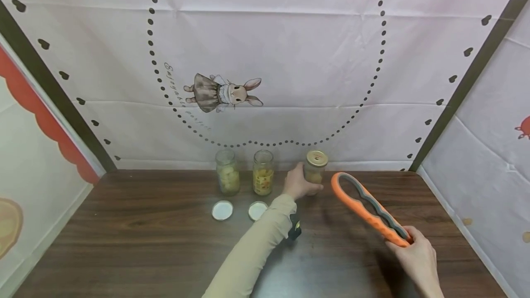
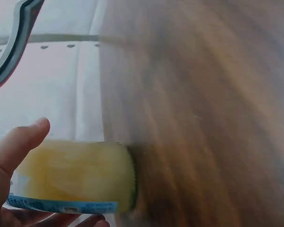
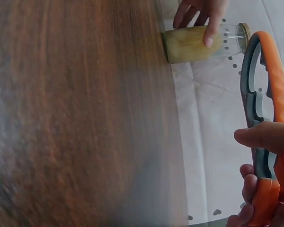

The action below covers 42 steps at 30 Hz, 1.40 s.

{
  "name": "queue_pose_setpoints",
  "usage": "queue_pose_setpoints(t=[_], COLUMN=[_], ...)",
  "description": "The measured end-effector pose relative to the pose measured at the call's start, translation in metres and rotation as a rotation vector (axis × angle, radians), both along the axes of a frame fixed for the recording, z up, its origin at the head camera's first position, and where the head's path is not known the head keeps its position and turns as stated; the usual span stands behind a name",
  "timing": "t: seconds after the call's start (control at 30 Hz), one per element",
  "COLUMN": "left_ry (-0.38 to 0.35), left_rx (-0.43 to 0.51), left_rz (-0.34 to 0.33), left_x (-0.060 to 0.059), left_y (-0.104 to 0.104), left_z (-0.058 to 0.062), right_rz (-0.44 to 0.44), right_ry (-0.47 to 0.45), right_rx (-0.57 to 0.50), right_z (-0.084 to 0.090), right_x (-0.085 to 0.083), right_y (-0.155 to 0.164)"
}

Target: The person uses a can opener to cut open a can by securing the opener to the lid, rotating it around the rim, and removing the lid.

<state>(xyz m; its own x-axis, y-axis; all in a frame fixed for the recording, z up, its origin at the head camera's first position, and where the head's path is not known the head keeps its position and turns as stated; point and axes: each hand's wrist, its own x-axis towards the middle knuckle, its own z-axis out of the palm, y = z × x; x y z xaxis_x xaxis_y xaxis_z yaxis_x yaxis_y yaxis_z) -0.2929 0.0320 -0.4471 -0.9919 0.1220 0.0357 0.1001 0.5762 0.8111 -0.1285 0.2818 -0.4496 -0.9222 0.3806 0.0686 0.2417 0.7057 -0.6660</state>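
My left hand [image 1: 297, 184] grips a glass jar [image 1: 315, 169] with a gold lid [image 1: 317, 157], which stands upright near the back edge of the table. Thumb and fingers lie on opposite sides of the jar [image 2: 80, 172]; a blue label band and pale yellow contents show there. On the right, my right hand [image 1: 418, 255] holds the handle end of an orange and grey jar opener [image 1: 361, 209] above the table. The opener's loop points toward the gold-lidded jar, and in the right wrist view its tip overlaps the lid's edge.
Two lidless glass jars with yellow contents, a left one [image 1: 228, 179] and a middle one [image 1: 263, 178], stand left of my left hand. In front of them lie two loose lids, one at left [image 1: 222, 210] and another [image 1: 256, 210] beside my sleeve. A cloth wall [image 1: 306, 68] rises behind.
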Motion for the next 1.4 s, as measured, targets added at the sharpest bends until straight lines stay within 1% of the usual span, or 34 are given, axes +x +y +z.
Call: queue_pose_setpoints(t=[0.1, 0.17, 0.3, 0.4, 0.5, 0.63, 0.77, 0.87, 0.97, 1.1, 1.23, 1.33, 1.4], left_ry=[-0.026, -0.024, -0.023, -0.026, -0.02, 0.007, 0.016, 0.027, 0.055, 0.087, 0.114, 0.107, 0.109], left_rx=[0.046, 0.063, 0.05, 0.061, 0.072, 0.089, 0.105, 0.098, 0.086, 0.071, 0.03, -0.009, -0.032], left_rz=[0.001, -0.002, -0.028, -0.043, -0.057, -0.075, -0.082, -0.084, -0.091, -0.114, -0.134, -0.141, -0.149], left_x=[-0.005, -0.009, -0.014, -0.015, -0.013, -0.009, -0.006, -0.004, -0.001, 0.004, 0.009, 0.014, 0.018], left_y=[0.004, 0.005, 0.006, 0.004, 0.0, -0.006, -0.01, -0.013, -0.015, -0.018, -0.021, -0.023, -0.024], left_z=[0.003, 0.004, 0.002, 0.001, 0.001, 0.001, -0.002, -0.003, -0.002, -0.001, 0.0, 0.002, 0.005], right_rz=[-0.002, -0.005, -0.012, -0.015, -0.02, -0.025, -0.032, -0.039, -0.04, -0.016, 0.027, 0.068, 0.107], right_ry=[0.001, 0.0, 0.004, 0.006, 0.016, 0.023, 0.027, 0.035, 0.029, 0.032, 0.144, 0.253, 0.303], right_rx=[-0.003, 0.0, 0.009, 0.008, 0.007, 0.001, -0.006, -0.028, -0.066, -0.102, -0.072, -0.02, 0.003], right_z=[-0.002, -0.003, -0.005, -0.004, -0.004, -0.005, -0.006, -0.005, -0.003, 0.003, 0.01, 0.016, 0.022], right_x=[0.0, 0.0, 0.001, 0.001, 0.002, 0.003, 0.003, 0.003, 0.002, 0.0, -0.007, -0.013, -0.017], right_y=[-0.001, -0.002, -0.003, -0.003, -0.003, -0.002, -0.001, -0.002, -0.005, -0.01, -0.017, -0.024, -0.028])
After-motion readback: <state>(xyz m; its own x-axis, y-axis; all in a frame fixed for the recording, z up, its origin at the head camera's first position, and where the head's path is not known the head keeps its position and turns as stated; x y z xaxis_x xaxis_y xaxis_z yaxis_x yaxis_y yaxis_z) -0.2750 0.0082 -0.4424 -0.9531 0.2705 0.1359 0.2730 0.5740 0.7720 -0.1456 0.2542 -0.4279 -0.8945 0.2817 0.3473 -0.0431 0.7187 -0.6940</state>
